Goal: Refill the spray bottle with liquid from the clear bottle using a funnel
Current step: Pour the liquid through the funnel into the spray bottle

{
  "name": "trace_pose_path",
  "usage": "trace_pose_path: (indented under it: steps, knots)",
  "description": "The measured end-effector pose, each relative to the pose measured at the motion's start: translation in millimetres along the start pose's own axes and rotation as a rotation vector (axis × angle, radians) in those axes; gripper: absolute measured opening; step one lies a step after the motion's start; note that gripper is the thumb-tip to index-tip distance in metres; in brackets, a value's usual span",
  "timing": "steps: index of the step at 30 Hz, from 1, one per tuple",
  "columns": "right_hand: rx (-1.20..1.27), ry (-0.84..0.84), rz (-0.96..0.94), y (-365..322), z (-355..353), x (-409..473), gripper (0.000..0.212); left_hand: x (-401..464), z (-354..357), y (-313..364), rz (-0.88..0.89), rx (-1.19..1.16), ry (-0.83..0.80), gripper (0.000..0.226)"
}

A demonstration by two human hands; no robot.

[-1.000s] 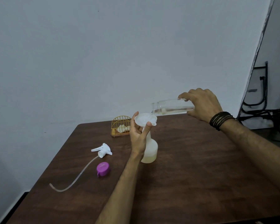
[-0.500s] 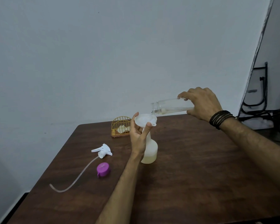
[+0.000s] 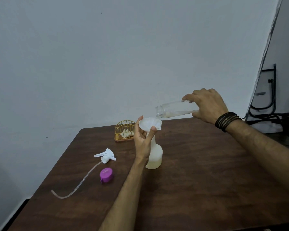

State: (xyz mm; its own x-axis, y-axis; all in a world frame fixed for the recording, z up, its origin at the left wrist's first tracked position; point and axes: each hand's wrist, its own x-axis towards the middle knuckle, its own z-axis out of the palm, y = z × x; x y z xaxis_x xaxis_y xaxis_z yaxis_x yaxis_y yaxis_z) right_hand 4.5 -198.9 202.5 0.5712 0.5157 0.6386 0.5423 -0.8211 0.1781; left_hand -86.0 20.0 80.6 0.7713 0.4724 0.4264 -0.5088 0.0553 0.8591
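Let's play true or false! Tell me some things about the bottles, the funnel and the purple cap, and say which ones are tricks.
1. The right hand tips the clear bottle over the funnel. True.
2. The funnel lies flat on the table. False: it sits in the spray bottle, held by the left hand.
3. The purple cap is on the clear bottle. False: it lies on the table.
4. The spray head is off the spray bottle. True.

One head-worn wide-angle view looks forward and down over the brown table (image 3: 207, 180) toward the pale wall (image 3: 107, 55) (forearms reaching in from the bottom edge), close enough to fill the lower frame.
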Motion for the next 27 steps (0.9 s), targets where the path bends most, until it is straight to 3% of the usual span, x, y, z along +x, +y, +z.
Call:
trace_pose_path:
  steps: [14, 20, 27]
  knots:
    - [-0.091, 0.079, -0.101, -3, -4, 6, 0.055, -1, 0, 1, -0.004, -0.016, 0.001, 0.091]
    - [-0.151, 0.118, -0.180, -7, -6, 10, 0.056, 0, -1, 1, -0.009, 0.003, -0.004, 0.071]
    - [-0.181, 0.147, -0.245, -10, -7, 17, 0.056, -2, 0, 5, -0.021, 0.013, 0.002, 0.086]
